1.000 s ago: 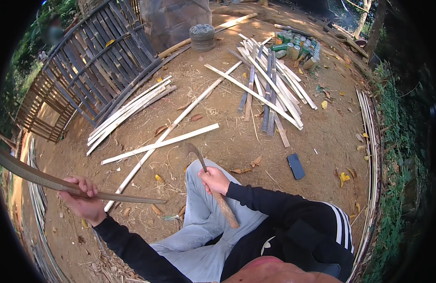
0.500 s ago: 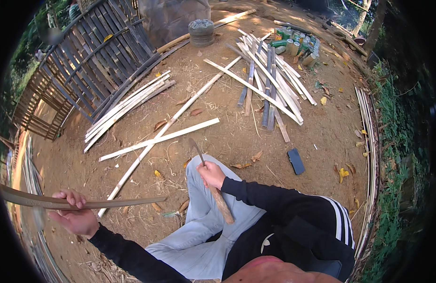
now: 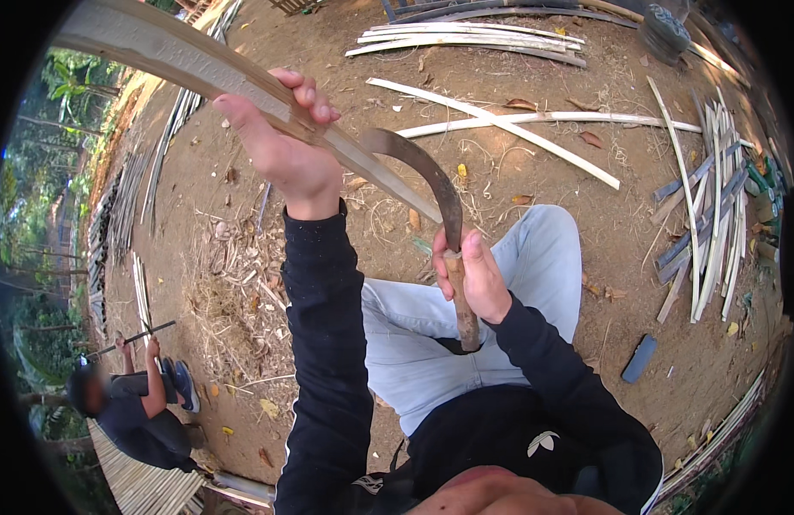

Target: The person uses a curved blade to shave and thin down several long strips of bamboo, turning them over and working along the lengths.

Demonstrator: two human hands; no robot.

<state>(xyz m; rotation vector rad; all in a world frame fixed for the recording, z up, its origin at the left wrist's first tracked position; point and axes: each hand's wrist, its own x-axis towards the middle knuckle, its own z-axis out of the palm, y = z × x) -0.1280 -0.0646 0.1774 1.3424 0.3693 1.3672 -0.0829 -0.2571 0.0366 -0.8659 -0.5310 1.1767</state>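
My left hand (image 3: 285,159) is raised at the upper left, its fingers curled round a long split bamboo strip (image 3: 191,64). From there the strip slants down toward my lap, its lower end beside the blade. My right hand (image 3: 478,279) grips the wooden handle (image 3: 467,326) of a sickle-like curved knife over my legs. Its dark blade (image 3: 436,180) rises from my fist and hooks left at the top, close to the strip; whether they touch I cannot tell.
Pale strips lie crossed (image 3: 534,146) on the dirt ahead, with a bundle (image 3: 466,39) beyond. A heap of pale and dark strips (image 3: 710,223) and a dark phone (image 3: 640,359) lie right. Another person (image 3: 139,412) crouches at left, holding a dark stick, near wood shavings (image 3: 242,266).
The view has swung left, bringing the other person into sight. My hands have come closer together, and the strip's end now lies beside the curved blade.
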